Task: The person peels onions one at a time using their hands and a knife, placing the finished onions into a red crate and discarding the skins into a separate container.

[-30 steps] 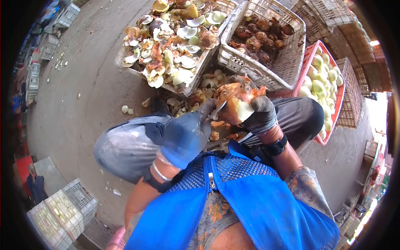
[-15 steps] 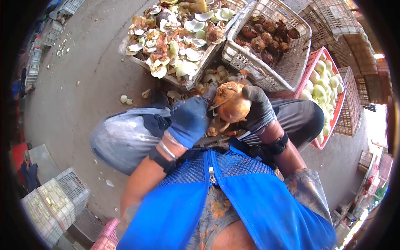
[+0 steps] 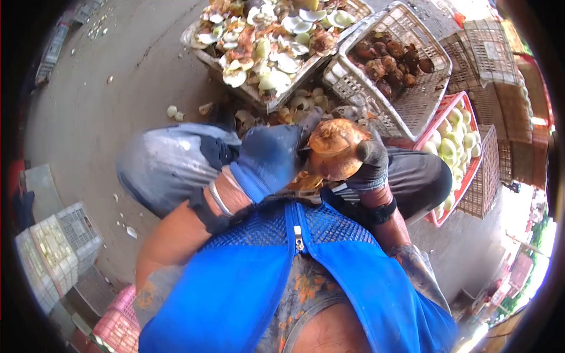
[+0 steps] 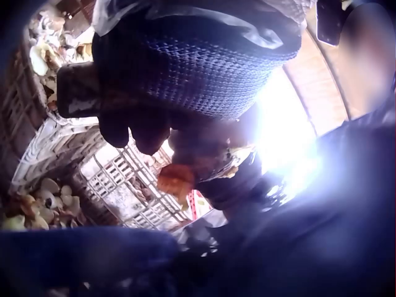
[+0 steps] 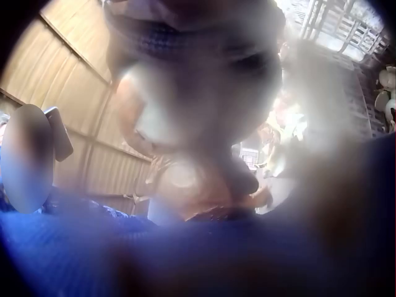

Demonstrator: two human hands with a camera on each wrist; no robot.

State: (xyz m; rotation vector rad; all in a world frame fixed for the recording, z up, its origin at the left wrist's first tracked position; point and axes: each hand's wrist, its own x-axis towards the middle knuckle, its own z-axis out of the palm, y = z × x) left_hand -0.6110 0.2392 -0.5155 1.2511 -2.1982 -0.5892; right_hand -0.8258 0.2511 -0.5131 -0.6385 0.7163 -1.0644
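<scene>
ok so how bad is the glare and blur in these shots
Head view: strong wide-angle bending and black corners, though the onion reads fairly clearly; left wrist view: white glare just right of the left hand, with a dark blur along the bottom; right wrist view: haze over much of it, the right hand out of focus.

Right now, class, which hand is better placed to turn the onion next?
Likely the right hand: it grips the onion at its right side, while the left hand appears occupied with a dark handle.
</scene>
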